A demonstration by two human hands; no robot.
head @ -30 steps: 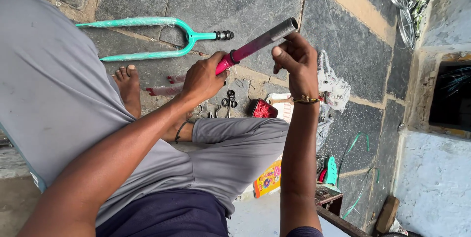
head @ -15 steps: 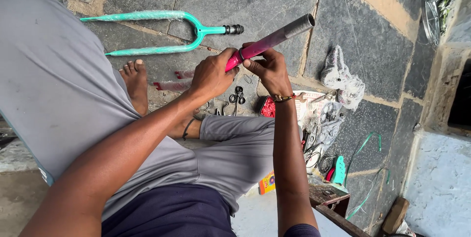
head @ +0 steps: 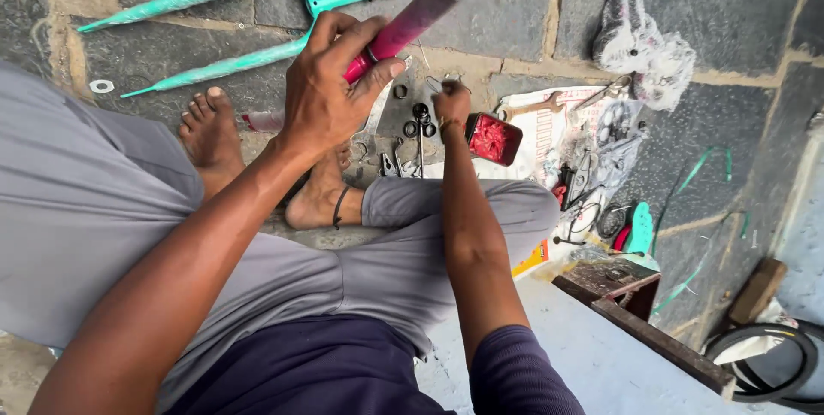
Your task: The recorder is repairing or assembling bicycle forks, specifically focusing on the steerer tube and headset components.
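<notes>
Since a moment ago, my right hand has let go of the pink tube and dropped to the small black rings on the floor, fingers pinched. My left hand grips the tube, tilted above the teal fork.

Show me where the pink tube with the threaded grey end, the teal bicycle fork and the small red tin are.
pink tube with the threaded grey end (head: 429, 5), head view, on its pink shaft.
teal bicycle fork (head: 319, 0), head view, on its crown.
small red tin (head: 493, 139), head view, on its red inside.
</notes>
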